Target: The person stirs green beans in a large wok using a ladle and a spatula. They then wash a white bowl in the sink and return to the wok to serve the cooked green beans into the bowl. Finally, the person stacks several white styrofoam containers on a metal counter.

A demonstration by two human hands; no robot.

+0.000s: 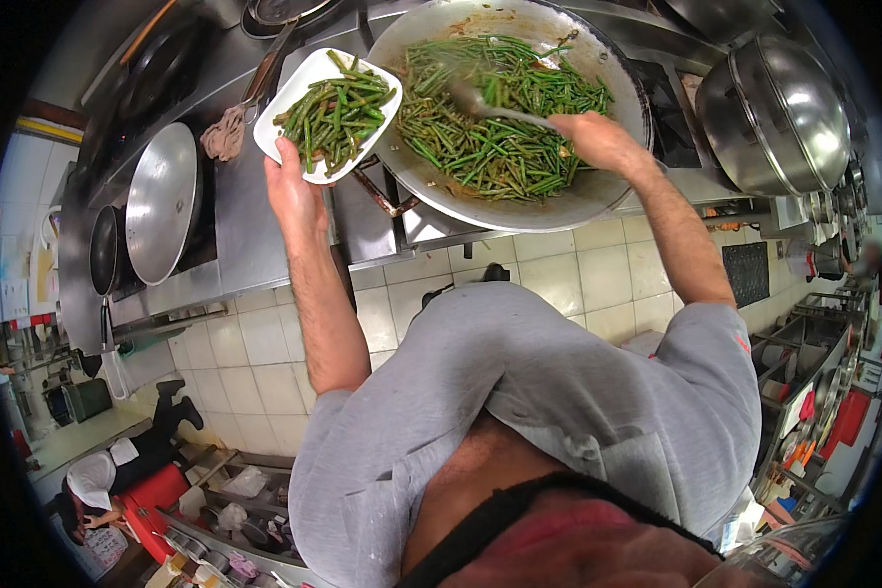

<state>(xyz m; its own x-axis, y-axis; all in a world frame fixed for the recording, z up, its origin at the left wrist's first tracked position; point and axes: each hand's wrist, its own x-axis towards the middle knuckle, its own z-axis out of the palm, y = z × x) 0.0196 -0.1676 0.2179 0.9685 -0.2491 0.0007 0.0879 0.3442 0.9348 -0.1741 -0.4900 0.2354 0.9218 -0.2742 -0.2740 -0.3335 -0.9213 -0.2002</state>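
Note:
My left hand [294, 192] grips the lower edge of a white square dish [270, 116], its thumb over the rim. Green beans [342, 110] are heaped in the dish. Beside it stands a very large metal pan [514, 217], holding a broad layer of cooked green beans [511, 158]. Closed around the handle of a metal spoon or ladle [511, 114] is my right hand [595, 140], over the pan's right part. The utensil's head is blurred and lies over the beans; whether it touches them I cannot tell.
On the stove's left are a wide shallow metal pan [163, 202], a small black frying pan [104, 250] and a crumpled cloth [224, 134] by a pan handle. Large metal bowls [775, 114] stand right of the big pan. Another person [95, 478] is at the lower left.

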